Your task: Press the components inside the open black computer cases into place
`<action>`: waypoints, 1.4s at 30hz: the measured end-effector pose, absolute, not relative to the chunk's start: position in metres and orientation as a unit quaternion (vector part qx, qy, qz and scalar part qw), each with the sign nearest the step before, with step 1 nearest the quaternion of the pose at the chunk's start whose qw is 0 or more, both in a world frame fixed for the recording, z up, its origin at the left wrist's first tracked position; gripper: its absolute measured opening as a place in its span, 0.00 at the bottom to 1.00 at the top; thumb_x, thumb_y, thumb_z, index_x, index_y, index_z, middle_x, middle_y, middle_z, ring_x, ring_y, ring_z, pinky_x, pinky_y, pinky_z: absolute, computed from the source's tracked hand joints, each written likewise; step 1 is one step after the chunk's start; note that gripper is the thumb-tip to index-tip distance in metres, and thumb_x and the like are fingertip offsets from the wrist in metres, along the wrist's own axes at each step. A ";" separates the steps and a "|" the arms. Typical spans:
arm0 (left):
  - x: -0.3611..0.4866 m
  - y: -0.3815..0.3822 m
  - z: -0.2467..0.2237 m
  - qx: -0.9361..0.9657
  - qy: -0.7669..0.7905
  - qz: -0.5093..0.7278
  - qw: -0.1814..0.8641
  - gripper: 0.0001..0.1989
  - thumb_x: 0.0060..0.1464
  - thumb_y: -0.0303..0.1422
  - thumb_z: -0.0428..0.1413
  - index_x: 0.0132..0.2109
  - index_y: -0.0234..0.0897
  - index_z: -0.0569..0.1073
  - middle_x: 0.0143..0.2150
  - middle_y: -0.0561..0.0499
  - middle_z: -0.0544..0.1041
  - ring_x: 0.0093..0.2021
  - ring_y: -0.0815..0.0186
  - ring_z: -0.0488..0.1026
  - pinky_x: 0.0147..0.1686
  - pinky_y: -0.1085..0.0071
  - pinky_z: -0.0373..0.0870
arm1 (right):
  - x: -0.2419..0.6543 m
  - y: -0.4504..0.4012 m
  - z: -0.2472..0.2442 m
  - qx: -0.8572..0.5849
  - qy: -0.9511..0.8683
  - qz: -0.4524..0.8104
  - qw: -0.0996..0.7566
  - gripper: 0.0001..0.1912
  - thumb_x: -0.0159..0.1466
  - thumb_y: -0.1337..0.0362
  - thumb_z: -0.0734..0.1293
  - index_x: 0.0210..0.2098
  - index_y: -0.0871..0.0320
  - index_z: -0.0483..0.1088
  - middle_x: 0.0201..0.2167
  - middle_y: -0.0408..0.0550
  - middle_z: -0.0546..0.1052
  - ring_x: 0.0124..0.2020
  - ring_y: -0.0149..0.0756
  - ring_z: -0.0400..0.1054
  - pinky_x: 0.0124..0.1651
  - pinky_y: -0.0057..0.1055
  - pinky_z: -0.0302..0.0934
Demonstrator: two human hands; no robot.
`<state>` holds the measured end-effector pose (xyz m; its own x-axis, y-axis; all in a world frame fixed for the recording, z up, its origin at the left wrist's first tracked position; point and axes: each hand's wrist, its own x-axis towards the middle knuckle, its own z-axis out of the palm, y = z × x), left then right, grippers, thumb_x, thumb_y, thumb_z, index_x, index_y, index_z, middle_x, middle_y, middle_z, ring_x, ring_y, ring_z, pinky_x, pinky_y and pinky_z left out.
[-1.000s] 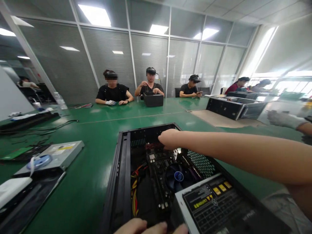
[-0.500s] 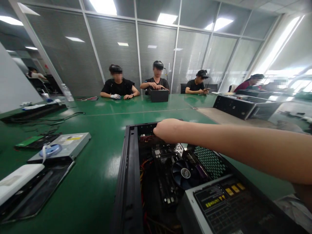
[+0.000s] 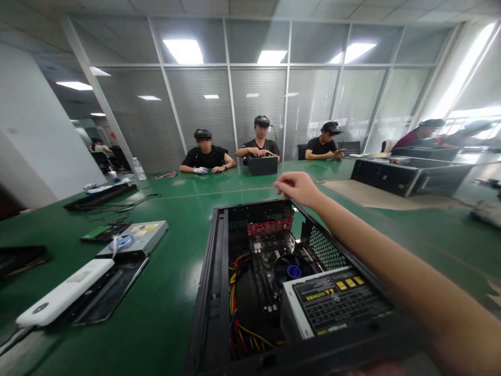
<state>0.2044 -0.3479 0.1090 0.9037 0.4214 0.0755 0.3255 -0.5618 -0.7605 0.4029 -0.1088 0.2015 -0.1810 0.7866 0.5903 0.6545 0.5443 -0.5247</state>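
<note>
Right hand (image 3: 298,187) hovers with fingers loosely curled and nothing visibly held, just above the far rim of the open computer case (image 3: 219,292), whose power supply (image 3: 336,303), fan and red card (image 3: 270,227) sit in place, lid off.

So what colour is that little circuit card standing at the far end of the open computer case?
Red. The circuit card shows best in the head view, below the right hand.

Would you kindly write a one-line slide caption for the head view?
Right hand raised above the far end of an open computer case, red card and power supply inside.
</note>
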 end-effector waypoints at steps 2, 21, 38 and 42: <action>0.204 -0.304 0.096 -0.879 -0.264 0.040 0.395 0.37 0.52 0.45 0.50 0.68 0.66 0.50 0.72 0.69 0.49 0.70 0.58 0.53 0.57 0.46 0.68 | 0.433 -0.118 0.179 -0.487 -0.683 0.111 0.533 0.19 0.63 0.51 0.62 0.31 0.60 0.73 0.22 0.47 0.75 0.20 0.29 0.66 0.24 0.27 0.60; 0.168 -0.054 0.075 -0.789 -0.604 -0.063 0.092 0.27 0.63 0.38 0.47 0.67 0.34 0.59 0.58 0.34 0.71 0.54 0.53 0.72 0.50 0.60 0.67 | 0.458 -0.123 0.022 -0.522 -0.669 0.336 0.410 0.12 0.62 0.57 0.63 0.38 0.59 0.71 0.22 0.43 0.75 0.17 0.30 0.66 0.20 0.26 0.60; 0.062 -0.118 0.031 -0.729 -0.610 -0.298 -0.092 0.09 0.56 0.37 0.51 0.32 0.38 0.69 0.26 0.54 0.70 0.28 0.67 0.68 0.32 0.72 0.60 | 0.450 -0.135 0.025 -0.510 -0.684 0.358 0.379 0.11 0.61 0.57 0.64 0.32 0.59 0.71 0.22 0.45 0.76 0.16 0.28 0.65 0.21 0.25 0.59; 0.067 -0.126 0.037 -0.752 -0.556 -0.315 -0.163 0.10 0.55 0.38 0.52 0.31 0.37 0.71 0.26 0.54 0.71 0.28 0.67 0.68 0.32 0.72 0.60 | 0.455 -0.132 0.021 -0.523 -0.680 0.351 0.376 0.13 0.62 0.55 0.64 0.33 0.60 0.71 0.23 0.45 0.76 0.17 0.29 0.65 0.21 0.26 0.58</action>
<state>0.0670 -0.1258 0.0367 0.1842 0.9383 0.2927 0.7334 -0.3294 0.5947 0.4549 -0.1319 0.0209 -0.1708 0.9749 0.1430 0.4469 0.2060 -0.8706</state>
